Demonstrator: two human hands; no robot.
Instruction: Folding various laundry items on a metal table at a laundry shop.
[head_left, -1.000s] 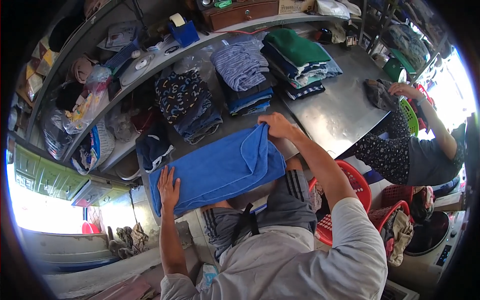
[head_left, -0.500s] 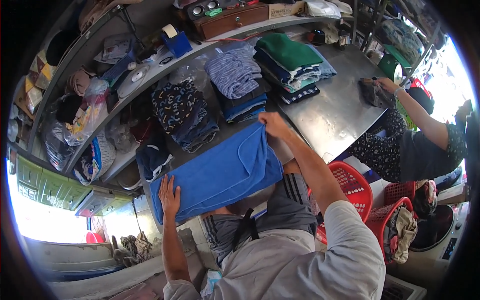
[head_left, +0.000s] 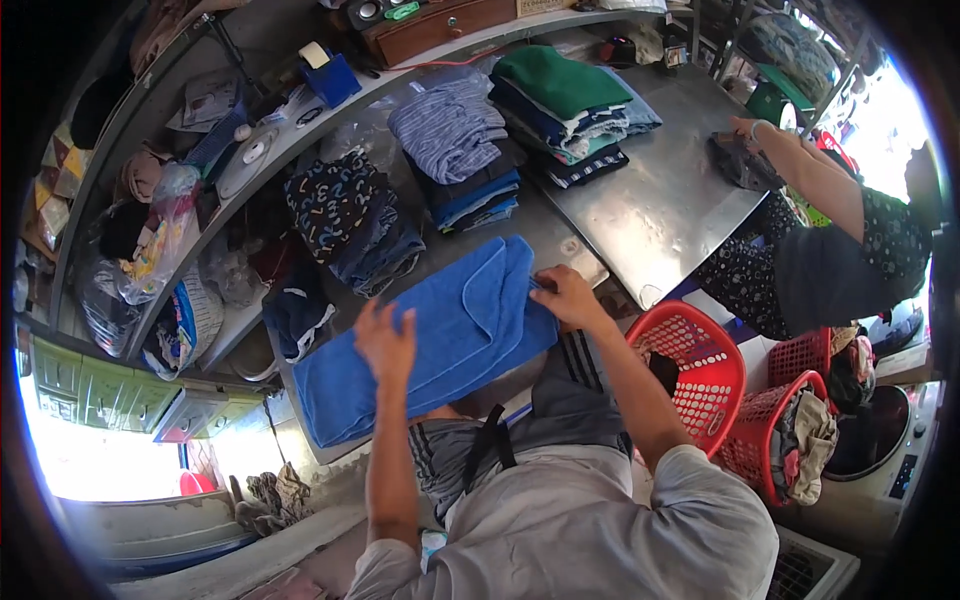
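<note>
A blue towel (head_left: 415,370), folded into a long strip, lies slantwise across the near part of the metal table. One layer with a rounded, stitched edge is turned over near its right end. My left hand (head_left: 385,340) is over the towel's middle, fingers spread and slightly blurred, holding nothing; whether it touches the cloth cannot be made out. At the towel's right edge, my right hand (head_left: 567,297) has its fingers bent in, with the edge pinched between thumb and fingers.
Behind the towel stand folded piles: dark patterned clothes (head_left: 335,210), striped grey-blue cloth (head_left: 445,130) and green cloth (head_left: 560,80). Red baskets (head_left: 700,370) stand to the right. Another person's hand (head_left: 745,128) handles dark cloth (head_left: 740,160) at the table's far right. A shelf (head_left: 400,80) curves along the back.
My right hand has come down from the towel's raised top corner to its right edge, and that corner now lies flat. My left hand has lifted off the left end and moved right.
</note>
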